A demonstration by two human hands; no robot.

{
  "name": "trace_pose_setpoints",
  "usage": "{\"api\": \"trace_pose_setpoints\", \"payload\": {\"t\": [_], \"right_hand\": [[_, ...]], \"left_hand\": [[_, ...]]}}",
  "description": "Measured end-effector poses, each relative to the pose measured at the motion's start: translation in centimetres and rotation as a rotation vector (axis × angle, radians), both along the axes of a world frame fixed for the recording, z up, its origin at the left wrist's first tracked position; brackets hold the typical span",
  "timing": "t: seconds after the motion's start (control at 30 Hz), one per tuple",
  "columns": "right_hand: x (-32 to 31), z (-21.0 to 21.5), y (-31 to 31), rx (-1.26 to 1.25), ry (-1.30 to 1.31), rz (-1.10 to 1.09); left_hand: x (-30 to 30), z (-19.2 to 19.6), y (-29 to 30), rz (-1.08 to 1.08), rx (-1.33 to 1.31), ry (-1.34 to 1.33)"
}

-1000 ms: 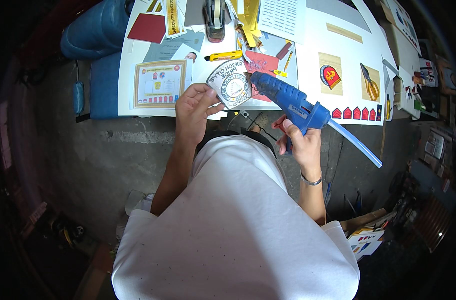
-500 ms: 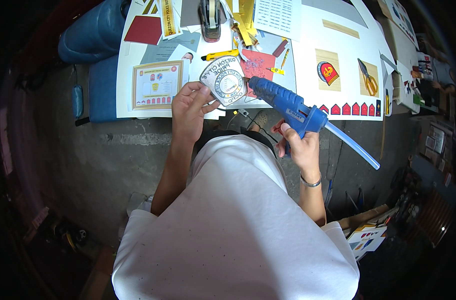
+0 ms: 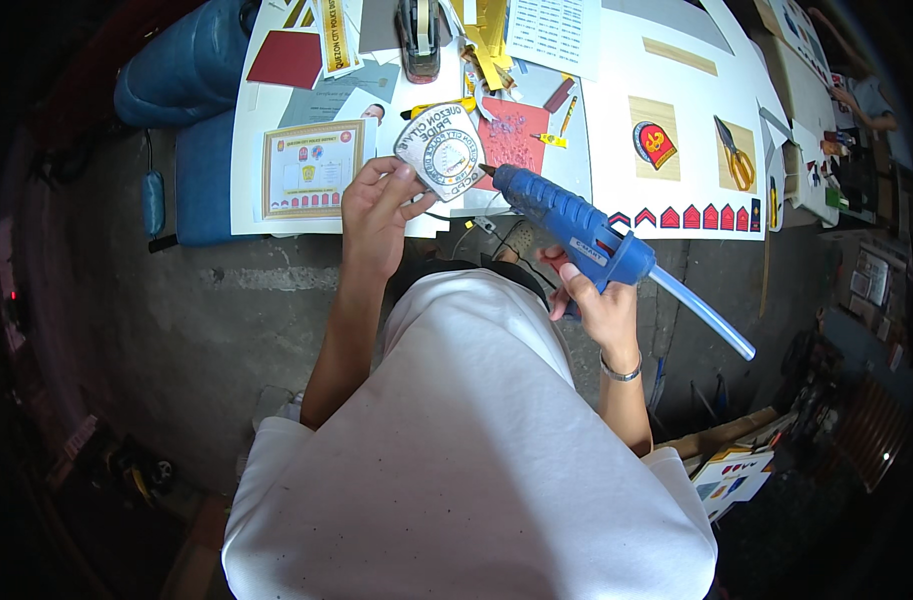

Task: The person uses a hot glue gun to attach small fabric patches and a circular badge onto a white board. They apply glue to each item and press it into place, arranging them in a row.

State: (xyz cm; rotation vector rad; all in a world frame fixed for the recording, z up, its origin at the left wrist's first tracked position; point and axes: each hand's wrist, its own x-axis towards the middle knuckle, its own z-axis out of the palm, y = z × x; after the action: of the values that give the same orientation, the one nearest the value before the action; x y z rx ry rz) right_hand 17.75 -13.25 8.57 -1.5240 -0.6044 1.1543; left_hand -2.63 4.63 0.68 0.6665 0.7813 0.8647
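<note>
Between the thumb and fingers of my left hand (image 3: 379, 212) is a pale emblem patch (image 3: 445, 150), its back facing up with mirrored lettering and a ring design. My right hand (image 3: 609, 312) is wrapped around the handle of a blue glue gun (image 3: 569, 218). Its nozzle points left at the patch's right edge; whether they touch I cannot tell. A long translucent glue stick (image 3: 705, 314) juts from the rear of the gun. Beneath the nozzle lies a red sheet (image 3: 514, 138) with small bits on it, and a yellow cutter (image 3: 467, 104) lies behind the patch.
A gold-framed certificate (image 3: 315, 172) lies left on the white table board (image 3: 617, 140). A tape dispenser (image 3: 419, 45) stands at the back. Rightward are a red-and-yellow emblem (image 3: 656, 146), orange-handled scissors (image 3: 739, 160) and a row of red chevrons (image 3: 692, 216). A blue padded seat (image 3: 182, 65) borders the left.
The glue gun has tipped, its rear end dropping toward me and its nozzle shifting slightly left and down. The patch has turned a little in my left hand and moved slightly left.
</note>
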Motion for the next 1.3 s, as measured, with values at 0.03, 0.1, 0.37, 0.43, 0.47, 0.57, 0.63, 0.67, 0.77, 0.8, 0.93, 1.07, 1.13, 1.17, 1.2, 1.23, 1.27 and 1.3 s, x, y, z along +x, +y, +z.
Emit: {"api": "trace_pose_setpoints", "payload": {"t": [0.03,0.1,0.37,0.43,0.47,0.57,0.63,0.67,0.77,0.8,0.93,1.07,1.13,1.17,1.2,1.23,1.27,1.3], "right_hand": [[-0.2,0.0,0.1,0.033,-0.012,0.010],[-0.3,0.0,0.3,0.047,-0.018,0.032],[-0.3,0.6,1.4,-0.058,-0.033,0.046],[-0.2,0.8,1.5,-0.068,-0.058,0.051],[-0.2,0.8,1.7,-0.075,-0.074,0.057],[0.0,0.9,1.9,-0.092,-0.109,0.071],[0.0,1.0,1.9,-0.098,-0.114,0.069],[-0.1,1.0,1.8,-0.096,-0.123,0.084],[-0.1,1.1,1.8,-0.099,-0.139,0.092],[-0.1,1.1,1.8,-0.103,-0.138,0.090],[0.0,1.0,2.0,-0.122,-0.153,0.075],[0.0,0.9,2.0,-0.118,-0.132,0.054],[0.1,0.9,2.0,-0.116,-0.104,0.034],[0.1,0.9,2.1,-0.113,-0.102,0.019],[0.3,0.8,2.1,-0.118,-0.095,0.016],[0.4,0.7,2.2,-0.123,-0.087,0.013],[0.5,0.7,2.2,-0.109,-0.081,0.000],[0.6,0.6,2.2,-0.120,-0.069,0.010]], "left_hand": [[0.1,0.0,-0.1,-0.018,0.006,0.046],[0.5,0.1,-0.3,-0.056,0.016,0.139],[1.4,1.5,-1.1,-0.097,0.055,0.227],[1.3,1.8,-1.0,-0.106,0.055,0.231],[1.3,1.8,-1.0,-0.109,0.058,0.226],[1.2,1.9,-1.0,-0.116,0.062,0.216],[1.2,1.9,-1.0,-0.119,0.061,0.215],[1.1,1.9,-0.9,-0.119,0.061,0.216],[1.1,1.9,-0.8,-0.123,0.060,0.215],[1.1,1.9,-0.8,-0.121,0.050,0.208],[1.1,2.0,-1.0,-0.131,0.047,0.210],[1.0,1.9,-0.9,-0.132,0.059,0.203],[0.9,1.8,-0.8,-0.135,0.065,0.203],[0.9,1.8,-0.8,-0.136,0.066,0.205],[0.9,1.8,-0.8,-0.138,0.068,0.208],[0.8,1.7,-0.8,-0.137,0.067,0.206],[0.8,1.7,-0.8,-0.135,0.066,0.204],[0.8,1.7,-0.8,-0.133,0.065,0.202]]}}
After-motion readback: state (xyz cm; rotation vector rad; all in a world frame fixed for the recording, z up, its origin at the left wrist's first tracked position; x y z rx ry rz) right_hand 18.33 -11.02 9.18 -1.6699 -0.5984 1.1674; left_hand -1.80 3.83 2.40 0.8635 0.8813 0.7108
